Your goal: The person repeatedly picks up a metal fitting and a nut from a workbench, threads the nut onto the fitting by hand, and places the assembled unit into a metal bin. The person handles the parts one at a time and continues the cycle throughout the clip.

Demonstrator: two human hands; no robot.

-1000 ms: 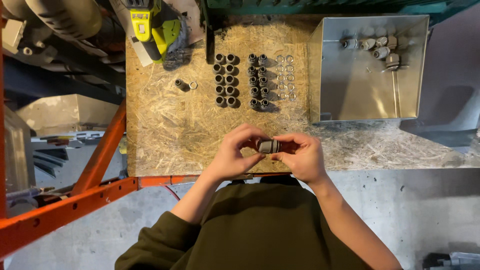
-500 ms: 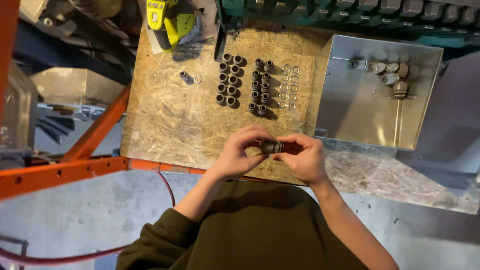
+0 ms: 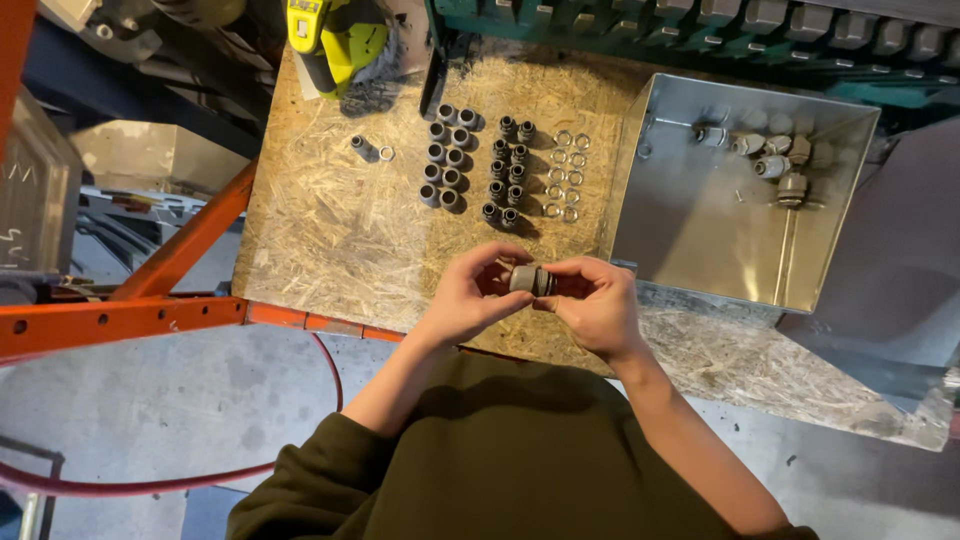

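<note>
Grey fitting (image 3: 529,279): held above the near edge of the chipboard bench (image 3: 320,240), pinched from both ends by the left hand (image 3: 465,297) and right hand (image 3: 597,305), fingers closed narrowly around it. Beyond: two double rows of dark fittings (image 3: 475,170), a column of metal rings (image 3: 566,175), a stray fitting and ring (image 3: 368,150). Right: open metal box (image 3: 700,220) holding assembled fittings (image 3: 775,160). Far edge: yellow-green power tool (image 3: 340,40).

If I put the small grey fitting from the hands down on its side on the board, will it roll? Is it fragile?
The fitting looks short and round, so on its side it would probably roll a little. The board is rough and chip-textured, which should stop it soon. It seems rigid, likely plastic, pinched between left hand and right hand, so hardly fragile.
</note>
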